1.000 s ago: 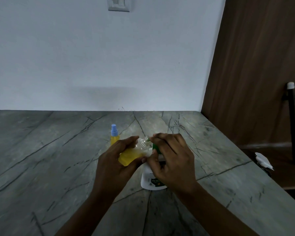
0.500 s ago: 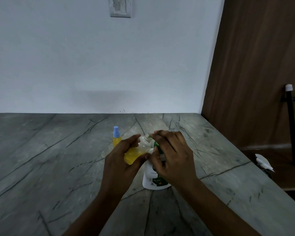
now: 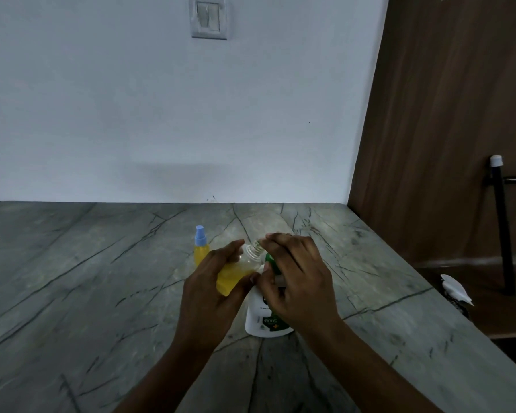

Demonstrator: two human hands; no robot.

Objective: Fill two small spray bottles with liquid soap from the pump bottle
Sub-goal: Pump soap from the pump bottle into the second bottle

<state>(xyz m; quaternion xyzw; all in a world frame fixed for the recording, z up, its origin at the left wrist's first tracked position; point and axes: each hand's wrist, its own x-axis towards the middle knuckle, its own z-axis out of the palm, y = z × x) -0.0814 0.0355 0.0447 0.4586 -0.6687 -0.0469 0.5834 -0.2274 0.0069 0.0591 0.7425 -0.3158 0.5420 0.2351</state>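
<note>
Grey veined stone makes up the countertop (image 3: 87, 293), which runs back to a pale wall carrying a white switch plate (image 3: 208, 17) at twelve o'clock. Near the middle of the counter the left hand (image 3: 212, 290) grips a small clear plastic spray bottle with no cap (image 3: 236, 274), tilted so its threaded open neck points up toward one o'clock; yellow liquid fills its lower part. The right hand (image 3: 295, 281) is curled down over the green pump head of a white plastic pump bottle of liquid soap (image 3: 261, 318), which stands upright on the stone at about five o'clock from the tilted bottle and just beside it; its fingers reach over to the open neck, and the nozzle itself is hidden beneath them. At eleven o'clock from the hands, behind the left fingers, a second small spray bottle with a light blue cap and yellow contents (image 3: 200, 244) stands upright on the counter. A brown wooden panel (image 3: 444, 114) rises at three o'clock, with a black metal pole tipped white (image 3: 502, 228) in front of it and a crumpled white scrap (image 3: 456, 289) low beside the counter's edge.
</note>
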